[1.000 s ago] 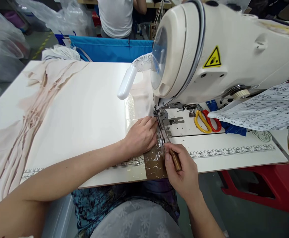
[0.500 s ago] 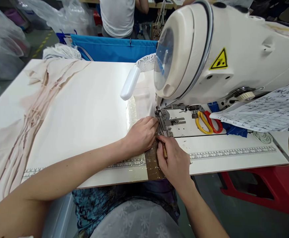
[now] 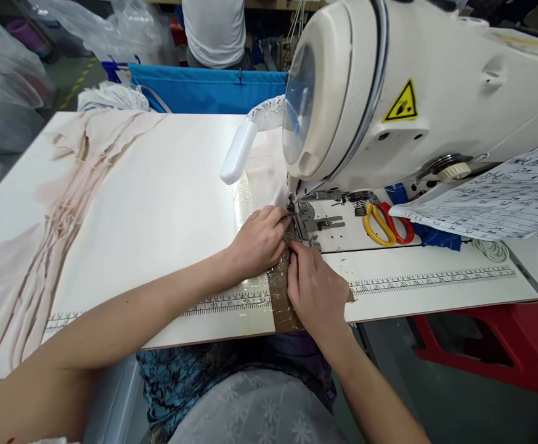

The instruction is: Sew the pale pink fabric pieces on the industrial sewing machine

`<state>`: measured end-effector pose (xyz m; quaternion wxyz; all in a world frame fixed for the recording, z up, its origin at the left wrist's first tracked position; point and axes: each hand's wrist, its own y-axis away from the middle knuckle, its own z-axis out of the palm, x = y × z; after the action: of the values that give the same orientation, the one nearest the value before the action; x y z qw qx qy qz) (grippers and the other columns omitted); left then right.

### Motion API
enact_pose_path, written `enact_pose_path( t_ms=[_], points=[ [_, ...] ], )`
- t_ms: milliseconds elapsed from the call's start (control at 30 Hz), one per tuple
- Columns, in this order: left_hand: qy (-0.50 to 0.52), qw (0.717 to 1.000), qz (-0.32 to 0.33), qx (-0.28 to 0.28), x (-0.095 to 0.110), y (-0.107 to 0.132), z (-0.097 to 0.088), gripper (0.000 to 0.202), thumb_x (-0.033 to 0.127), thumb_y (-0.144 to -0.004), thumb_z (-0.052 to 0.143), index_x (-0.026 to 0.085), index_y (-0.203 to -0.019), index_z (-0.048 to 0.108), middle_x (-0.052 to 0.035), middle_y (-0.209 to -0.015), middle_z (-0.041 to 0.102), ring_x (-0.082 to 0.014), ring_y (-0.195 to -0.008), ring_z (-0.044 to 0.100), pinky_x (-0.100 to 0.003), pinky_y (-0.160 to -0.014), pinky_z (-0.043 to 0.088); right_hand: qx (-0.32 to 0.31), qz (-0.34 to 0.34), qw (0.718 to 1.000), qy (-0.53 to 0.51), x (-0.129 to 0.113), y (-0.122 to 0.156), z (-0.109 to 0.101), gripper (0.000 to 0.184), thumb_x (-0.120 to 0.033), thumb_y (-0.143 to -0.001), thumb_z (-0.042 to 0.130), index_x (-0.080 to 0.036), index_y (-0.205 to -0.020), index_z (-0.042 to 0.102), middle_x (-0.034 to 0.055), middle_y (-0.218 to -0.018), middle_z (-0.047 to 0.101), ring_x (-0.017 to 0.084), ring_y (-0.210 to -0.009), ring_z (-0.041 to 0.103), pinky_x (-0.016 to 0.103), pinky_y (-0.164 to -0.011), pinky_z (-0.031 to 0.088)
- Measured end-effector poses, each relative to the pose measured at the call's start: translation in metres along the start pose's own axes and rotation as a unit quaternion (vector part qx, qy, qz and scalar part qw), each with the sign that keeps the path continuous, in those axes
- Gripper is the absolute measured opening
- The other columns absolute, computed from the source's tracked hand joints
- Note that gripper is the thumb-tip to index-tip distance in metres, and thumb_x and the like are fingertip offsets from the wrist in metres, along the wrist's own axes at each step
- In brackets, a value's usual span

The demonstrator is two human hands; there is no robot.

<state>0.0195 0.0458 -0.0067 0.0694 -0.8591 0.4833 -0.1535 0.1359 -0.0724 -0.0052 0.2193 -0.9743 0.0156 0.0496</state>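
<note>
At the sewing machine [image 3: 333, 92], my left hand [image 3: 260, 242] is closed, its fingertips beside the presser foot [image 3: 291, 206] on the edge of a pale, thin fabric [image 3: 266, 176]. That cloth stretches away behind the needle area. Just nearer to me and to the right, my right hand [image 3: 318, 285] is closed in a pinch close to the metal guide [image 3: 302, 225]. What its fingers hold is hidden. Brown tape [image 3: 283, 302] covers the table strip between the two hands.
Pale pink fabric pieces [image 3: 72, 209] lie bunched at the left. Scissors with yellow and red handles [image 3: 386, 225], blue cloth [image 3: 439, 239] and written paper sheets [image 3: 495, 197] are at the right. A white lace strip [image 3: 269, 113] hangs by the machine head. A red stool [image 3: 495, 351] stands below.
Both hands have shifted slightly away from me and left in the picture. A small brown handle seen in my right hand before is now hidden. The view has moved a little.
</note>
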Motion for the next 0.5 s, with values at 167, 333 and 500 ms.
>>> enact_pose_path(
  t_ms=[167, 333, 500],
  points=[
    [0.008, 1.0, -0.019, -0.018, -0.002, -0.001, -0.006, 0.037, 0.016, -0.095, 0.042, 0.005, -0.127, 0.057, -0.0158, -0.127, 0.058, -0.0272, -0.118, 0.051, -0.043, -0.102, 0.046, 0.01, -0.006, 1.0, -0.005, 0.0, 0.008, -0.005, 0.027, -0.016, -0.1, 0.042, -0.011, -0.115, 0.064, 0.0097, -0.087, 0.075, 0.019, -0.055, 0.065, 0.028, -0.042, 0.034],
    [-0.002, 0.997, -0.01, -0.078, 0.01, 0.016, -0.037, 0.034, 0.02, -0.097, 0.042, 0.006, -0.124, 0.058, -0.0163, -0.123, 0.061, -0.0267, -0.112, 0.057, -0.042, -0.093, 0.051, 0.018, -0.025, 0.992, -0.124, 0.005, 0.026, -0.018, 0.026, -0.021, -0.102, 0.041, -0.013, -0.114, 0.063, 0.0102, -0.092, 0.076, 0.019, -0.065, 0.069, 0.027, -0.05, 0.045],
    [0.009, 0.992, -0.01, -0.123, 0.009, 0.079, -0.082, 0.026, 0.022, -0.097, 0.047, 0.013, -0.115, 0.063, -0.0098, -0.102, 0.069, -0.0211, -0.09, 0.066, -0.034, -0.079, 0.054, -0.025, -0.02, 0.976, -0.217, 0.015, 0.041, -0.015, 0.035, -0.034, -0.103, 0.041, -0.02, -0.129, 0.059, 0.0138, -0.11, 0.074, 0.028, -0.092, 0.073, 0.035, -0.067, 0.053]
  ],
)
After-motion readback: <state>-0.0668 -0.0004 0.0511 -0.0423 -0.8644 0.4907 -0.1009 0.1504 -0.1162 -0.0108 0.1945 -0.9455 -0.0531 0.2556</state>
